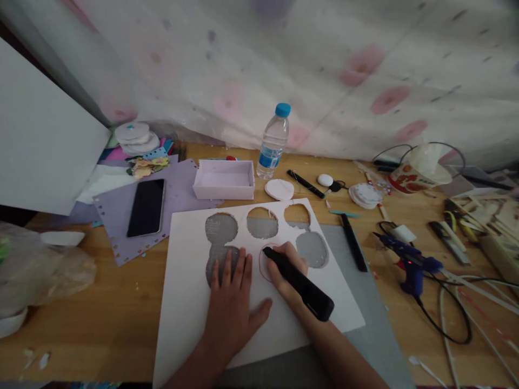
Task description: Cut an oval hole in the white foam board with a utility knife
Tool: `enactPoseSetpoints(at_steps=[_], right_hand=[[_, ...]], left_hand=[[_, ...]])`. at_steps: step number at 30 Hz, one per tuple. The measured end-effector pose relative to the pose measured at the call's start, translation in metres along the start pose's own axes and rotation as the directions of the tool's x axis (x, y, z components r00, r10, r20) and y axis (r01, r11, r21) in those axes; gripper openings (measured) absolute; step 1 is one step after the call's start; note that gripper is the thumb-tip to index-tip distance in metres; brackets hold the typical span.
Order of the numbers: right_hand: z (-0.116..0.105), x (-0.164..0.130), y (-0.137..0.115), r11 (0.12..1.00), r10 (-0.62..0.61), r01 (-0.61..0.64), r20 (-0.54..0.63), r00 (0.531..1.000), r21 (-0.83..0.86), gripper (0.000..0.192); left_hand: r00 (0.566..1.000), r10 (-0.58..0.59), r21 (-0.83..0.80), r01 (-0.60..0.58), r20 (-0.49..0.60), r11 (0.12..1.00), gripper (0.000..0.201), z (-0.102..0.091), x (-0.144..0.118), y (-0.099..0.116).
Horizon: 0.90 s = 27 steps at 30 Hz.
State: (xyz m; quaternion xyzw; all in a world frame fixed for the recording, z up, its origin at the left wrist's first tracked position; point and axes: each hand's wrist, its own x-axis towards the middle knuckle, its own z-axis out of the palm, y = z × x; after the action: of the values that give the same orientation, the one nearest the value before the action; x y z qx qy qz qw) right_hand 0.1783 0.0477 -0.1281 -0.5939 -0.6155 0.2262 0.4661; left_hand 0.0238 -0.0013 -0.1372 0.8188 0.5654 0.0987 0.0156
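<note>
The white foam sheet (pixel 190 302) lay on a grey cutting mat (pixel 365 302), with round holes cut in it. It was pressed flat by the left hand (pixel 230 294), fingers spread wide. A black cutter (pixel 302 283) was held tight in the right hand (pixel 286 270) on a red circle (pixel 263 265). The sheet was best kept still and the line followed slowly. The water bottle (pixel 273 141) label was too blurry to read.

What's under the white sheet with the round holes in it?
A grey mat lies under the white sheet, showing through the round holes. The sheet and the left hand cover the rest.
</note>
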Motion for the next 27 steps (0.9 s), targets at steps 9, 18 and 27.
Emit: enactPoseSetpoints(at_steps=[9,18,27], right_hand=[[0.001,0.000,0.002,0.999,0.037,-0.036,0.067,0.997,-0.014,0.010],[0.009,-0.006,0.002,0.992,-0.033,0.046,0.105,0.994,-0.121,0.013],[0.005,-0.006,0.001,0.997,-0.063,0.068,0.129,0.990,-0.035,0.016]], left_hand=[[1.000,0.000,-0.003,0.000,-0.004,1.000,0.083,0.001,0.000,0.000],[1.000,0.002,0.005,-0.002,-0.007,1.000,0.082,0.002,0.000,0.000],[1.000,0.000,-0.002,0.000,-0.008,1.000,0.083,0.005,0.000,-0.001]])
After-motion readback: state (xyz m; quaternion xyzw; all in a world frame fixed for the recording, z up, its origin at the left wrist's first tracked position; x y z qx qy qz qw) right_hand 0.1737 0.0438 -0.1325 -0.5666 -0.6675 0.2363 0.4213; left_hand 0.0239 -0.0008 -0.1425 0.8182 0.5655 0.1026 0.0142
